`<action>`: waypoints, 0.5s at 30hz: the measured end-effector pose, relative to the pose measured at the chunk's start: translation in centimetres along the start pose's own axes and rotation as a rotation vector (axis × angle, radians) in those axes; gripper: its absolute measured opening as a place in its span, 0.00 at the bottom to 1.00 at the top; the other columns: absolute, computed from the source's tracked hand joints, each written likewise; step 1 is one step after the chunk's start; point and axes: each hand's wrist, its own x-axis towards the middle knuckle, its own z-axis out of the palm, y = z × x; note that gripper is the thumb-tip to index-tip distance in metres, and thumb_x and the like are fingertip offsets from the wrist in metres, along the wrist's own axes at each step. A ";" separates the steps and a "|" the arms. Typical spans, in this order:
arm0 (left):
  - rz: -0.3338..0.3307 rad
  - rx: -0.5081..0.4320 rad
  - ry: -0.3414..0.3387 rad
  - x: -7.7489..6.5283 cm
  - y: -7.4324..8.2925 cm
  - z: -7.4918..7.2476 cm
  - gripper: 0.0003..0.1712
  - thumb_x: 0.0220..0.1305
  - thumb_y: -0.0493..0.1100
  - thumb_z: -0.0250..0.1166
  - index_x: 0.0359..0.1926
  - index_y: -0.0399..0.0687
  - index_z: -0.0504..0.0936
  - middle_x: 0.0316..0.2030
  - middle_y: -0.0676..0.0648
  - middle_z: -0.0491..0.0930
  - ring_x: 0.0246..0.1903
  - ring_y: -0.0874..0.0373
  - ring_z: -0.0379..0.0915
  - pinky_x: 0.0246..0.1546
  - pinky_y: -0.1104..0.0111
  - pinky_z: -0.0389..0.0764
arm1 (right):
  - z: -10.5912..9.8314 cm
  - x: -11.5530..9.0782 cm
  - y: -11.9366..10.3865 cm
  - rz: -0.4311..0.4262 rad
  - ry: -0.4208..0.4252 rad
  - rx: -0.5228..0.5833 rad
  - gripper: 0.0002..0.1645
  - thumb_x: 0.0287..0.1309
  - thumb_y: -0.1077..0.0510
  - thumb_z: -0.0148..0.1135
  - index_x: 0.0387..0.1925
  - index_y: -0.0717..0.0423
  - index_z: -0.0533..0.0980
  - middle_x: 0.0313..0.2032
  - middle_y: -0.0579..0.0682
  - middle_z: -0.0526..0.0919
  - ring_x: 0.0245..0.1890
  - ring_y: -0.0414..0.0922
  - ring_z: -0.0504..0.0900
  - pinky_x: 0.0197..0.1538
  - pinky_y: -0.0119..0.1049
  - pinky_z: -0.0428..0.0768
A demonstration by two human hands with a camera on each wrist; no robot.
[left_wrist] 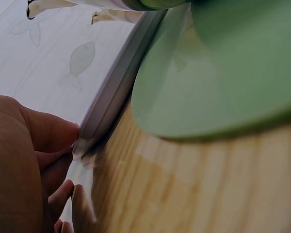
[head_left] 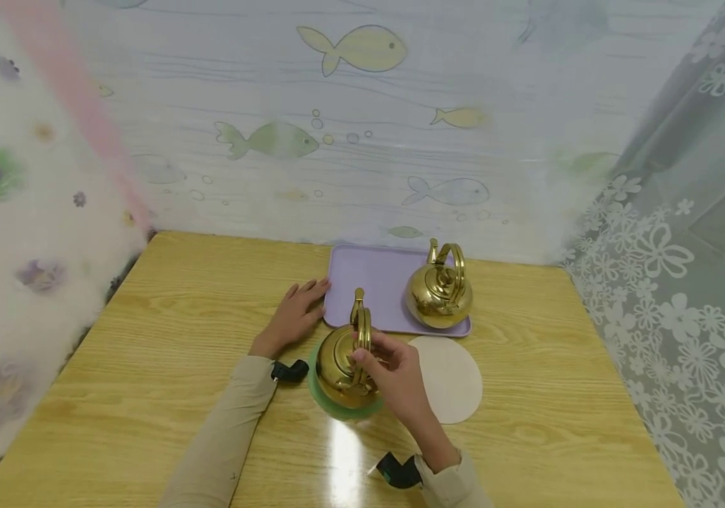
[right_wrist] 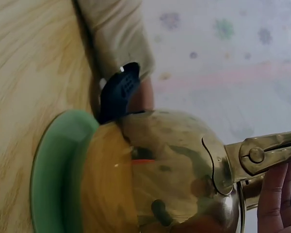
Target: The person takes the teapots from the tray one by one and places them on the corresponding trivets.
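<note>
My right hand [head_left: 397,374] holds the arched handle of a shiny gold kettle [head_left: 337,377], thumb on one side and fingers on the other. In the right wrist view the fingers [right_wrist: 276,204] lie beside the kettle's handle [right_wrist: 271,150]. Beneath the kettle is a round green mat [left_wrist: 184,107]; whether the base touches it I cannot tell. My left hand [head_left: 295,317] rests on the table with fingertips at the left edge of a lilac tray [head_left: 362,275]. Up close, its thumb [left_wrist: 56,132] touches the tray's rim.
A second gold kettle [head_left: 440,295] stands on the tray's right part, spout pointing to the back. A round cream mat [head_left: 451,381] lies right of the held kettle. The wooden table [head_left: 546,395] meets fish-patterned fabric [head_left: 260,204] at the back.
</note>
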 end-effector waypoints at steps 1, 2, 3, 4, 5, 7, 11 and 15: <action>0.002 0.000 0.000 0.0 0.0 0.0 0.32 0.75 0.45 0.57 0.75 0.38 0.66 0.75 0.41 0.64 0.75 0.37 0.54 0.77 0.40 0.42 | 0.0 -0.1 0.1 -0.019 0.001 -0.019 0.21 0.67 0.64 0.64 0.56 0.74 0.78 0.48 0.72 0.83 0.41 0.37 0.85 0.44 0.32 0.87; 0.003 0.000 -0.001 0.0 0.0 -0.1 0.32 0.75 0.45 0.57 0.75 0.38 0.66 0.75 0.41 0.64 0.75 0.37 0.54 0.77 0.40 0.42 | -0.1 -0.2 0.1 -0.036 -0.001 -0.030 0.20 0.67 0.64 0.64 0.55 0.74 0.79 0.47 0.72 0.84 0.41 0.37 0.85 0.43 0.32 0.87; 0.004 0.001 0.000 0.0 -0.1 -0.1 0.32 0.75 0.45 0.57 0.75 0.38 0.66 0.75 0.40 0.64 0.75 0.37 0.55 0.77 0.40 0.42 | -0.1 -0.3 0.1 -0.049 -0.004 -0.038 0.20 0.67 0.64 0.64 0.55 0.74 0.79 0.46 0.71 0.84 0.41 0.36 0.85 0.43 0.32 0.86; 0.005 0.004 0.001 -0.1 -0.1 -0.1 0.32 0.75 0.45 0.57 0.75 0.38 0.66 0.75 0.40 0.64 0.75 0.37 0.55 0.77 0.40 0.42 | -0.2 -0.4 0.2 -0.063 -0.005 -0.045 0.19 0.67 0.64 0.64 0.55 0.74 0.79 0.44 0.70 0.84 0.41 0.36 0.84 0.42 0.32 0.86; 0.005 0.002 0.001 -0.1 -0.1 -0.1 0.32 0.75 0.45 0.57 0.75 0.38 0.66 0.75 0.40 0.64 0.75 0.37 0.54 0.77 0.40 0.42 | -0.3 -0.5 0.2 -0.076 -0.007 -0.052 0.19 0.67 0.65 0.64 0.55 0.74 0.79 0.43 0.68 0.84 0.40 0.36 0.84 0.41 0.32 0.86; 0.006 0.004 0.001 -0.1 -0.2 -0.1 0.32 0.76 0.45 0.56 0.75 0.38 0.66 0.75 0.41 0.64 0.75 0.37 0.54 0.77 0.41 0.42 | -0.7 -0.8 0.4 -0.100 -0.011 -0.071 0.19 0.67 0.65 0.64 0.55 0.73 0.79 0.40 0.65 0.85 0.39 0.35 0.84 0.38 0.33 0.87; 0.012 0.007 -0.001 -0.1 -0.2 -0.1 0.32 0.76 0.46 0.56 0.75 0.38 0.66 0.75 0.40 0.64 0.75 0.37 0.55 0.77 0.40 0.43 | -1.7 -1.3 0.7 -0.141 -0.012 -0.115 0.17 0.67 0.68 0.61 0.56 0.71 0.80 0.37 0.59 0.85 0.37 0.36 0.84 0.36 0.37 0.88; 0.007 0.000 -0.004 -0.1 -0.1 0.0 0.32 0.76 0.46 0.56 0.75 0.39 0.66 0.75 0.41 0.63 0.75 0.37 0.55 0.77 0.41 0.43 | -3.1 -1.8 0.9 -0.169 -0.024 -0.152 0.16 0.68 0.70 0.59 0.55 0.70 0.80 0.35 0.63 0.84 0.33 0.40 0.84 0.35 0.43 0.88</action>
